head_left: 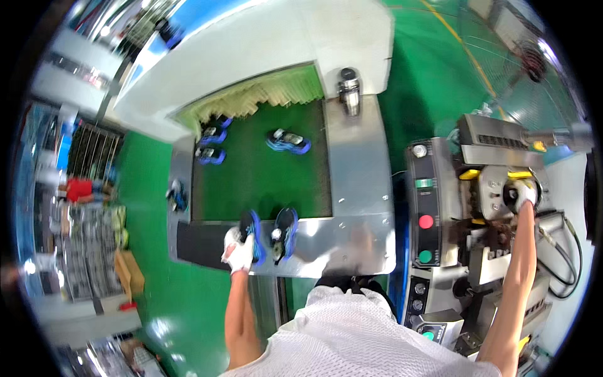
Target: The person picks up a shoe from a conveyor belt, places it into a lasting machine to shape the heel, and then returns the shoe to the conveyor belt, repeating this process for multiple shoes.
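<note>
In a white glove, my left hand (237, 251) grips the side of a black and blue sports shoe (256, 239) at the near metal edge of the conveyor. Another black and blue shoe (286, 232) lies just to its right, its toe toward the green belt (251, 182). My right arm stretches far right to a machine. There my gloved right hand (524, 193) is closed at a dark rounded item (510, 196) beside a metal plate; blur and the glove hide what it is.
More shoes ride the belt, one at centre (289, 141) and several by the fringed curtain (270, 94). One shoe (177, 195) rests on the left ledge. A steel flask (349, 93) stands on the right ledge. A button panel (426, 207) fronts the machine.
</note>
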A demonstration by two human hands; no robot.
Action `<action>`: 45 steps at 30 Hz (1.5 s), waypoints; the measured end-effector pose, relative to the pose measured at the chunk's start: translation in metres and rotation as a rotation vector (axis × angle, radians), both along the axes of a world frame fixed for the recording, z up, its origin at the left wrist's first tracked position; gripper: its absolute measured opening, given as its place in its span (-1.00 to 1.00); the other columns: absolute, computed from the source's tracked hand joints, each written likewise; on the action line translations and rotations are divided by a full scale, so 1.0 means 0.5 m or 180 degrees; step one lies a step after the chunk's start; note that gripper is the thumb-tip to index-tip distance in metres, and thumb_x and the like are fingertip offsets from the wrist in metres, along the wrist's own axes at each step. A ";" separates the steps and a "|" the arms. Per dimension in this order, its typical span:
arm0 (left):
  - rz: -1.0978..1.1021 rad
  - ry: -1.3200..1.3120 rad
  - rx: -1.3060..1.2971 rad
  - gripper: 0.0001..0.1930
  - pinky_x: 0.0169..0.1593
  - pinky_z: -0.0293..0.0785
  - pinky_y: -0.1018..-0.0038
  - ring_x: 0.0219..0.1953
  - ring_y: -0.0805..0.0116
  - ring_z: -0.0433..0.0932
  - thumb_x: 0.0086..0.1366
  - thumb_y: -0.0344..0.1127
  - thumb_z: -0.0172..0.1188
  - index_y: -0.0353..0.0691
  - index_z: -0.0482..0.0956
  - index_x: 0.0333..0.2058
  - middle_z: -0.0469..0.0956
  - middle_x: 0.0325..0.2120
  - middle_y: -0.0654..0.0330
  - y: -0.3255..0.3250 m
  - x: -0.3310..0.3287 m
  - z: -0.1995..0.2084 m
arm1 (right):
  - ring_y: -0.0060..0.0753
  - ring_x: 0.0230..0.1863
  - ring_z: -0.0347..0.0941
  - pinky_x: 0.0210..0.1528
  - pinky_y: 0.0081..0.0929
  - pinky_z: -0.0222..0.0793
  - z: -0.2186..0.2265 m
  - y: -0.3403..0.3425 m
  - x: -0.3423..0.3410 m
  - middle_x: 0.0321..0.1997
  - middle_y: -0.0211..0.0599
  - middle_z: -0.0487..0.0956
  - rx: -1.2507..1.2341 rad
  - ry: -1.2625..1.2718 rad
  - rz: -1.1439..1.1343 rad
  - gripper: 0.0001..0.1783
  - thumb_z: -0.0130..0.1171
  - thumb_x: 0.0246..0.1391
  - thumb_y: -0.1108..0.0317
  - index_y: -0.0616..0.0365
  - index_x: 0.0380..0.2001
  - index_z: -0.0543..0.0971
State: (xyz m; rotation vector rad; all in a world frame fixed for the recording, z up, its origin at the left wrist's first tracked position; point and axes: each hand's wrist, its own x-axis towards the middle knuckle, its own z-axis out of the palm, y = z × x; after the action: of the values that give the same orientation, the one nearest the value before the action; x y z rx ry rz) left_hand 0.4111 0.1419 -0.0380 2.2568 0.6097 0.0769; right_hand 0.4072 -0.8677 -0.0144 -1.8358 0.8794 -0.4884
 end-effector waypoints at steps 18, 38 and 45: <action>-0.1266 0.0730 -0.0247 -0.37 0.20 0.43 0.23 0.09 0.02 0.57 0.30 0.06 0.23 -0.30 0.45 0.17 0.57 0.04 -0.08 0.263 0.119 -0.155 | 0.31 0.34 0.14 0.40 0.22 -0.09 -0.069 1.116 -0.216 0.51 0.23 0.02 -0.3255 0.3278 0.1715 0.00 0.21 0.06 -0.08 0.24 0.44 0.16; -0.0697 -0.0596 0.1094 -0.74 0.05 0.47 0.14 -0.03 -0.02 0.56 0.36 -0.20 0.22 -0.15 0.58 -0.05 0.55 -0.09 0.01 0.581 0.564 -0.186 | 0.03 0.42 0.29 0.44 -0.15 0.11 -0.085 1.796 -0.001 0.42 0.19 0.31 0.0468 0.2747 0.2496 0.13 0.32 0.07 -0.14 0.31 0.47 0.04; -0.3270 -0.0697 0.0172 -0.79 -0.10 0.53 0.21 -0.17 0.10 0.59 0.22 -0.24 0.31 -0.18 0.64 -0.22 0.60 -0.24 0.08 0.169 0.351 0.045 | 0.24 0.49 0.11 0.50 -0.10 0.05 0.053 1.748 0.013 0.48 0.30 0.15 -0.0926 0.1598 0.2452 0.21 0.41 -0.03 -0.07 0.38 0.46 0.01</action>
State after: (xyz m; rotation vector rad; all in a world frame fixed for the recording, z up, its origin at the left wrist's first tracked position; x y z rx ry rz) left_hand 0.5868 0.2265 -0.0155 2.3071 -0.6965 -0.1715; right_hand 0.4139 0.0063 0.0120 -2.4293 0.3503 0.3638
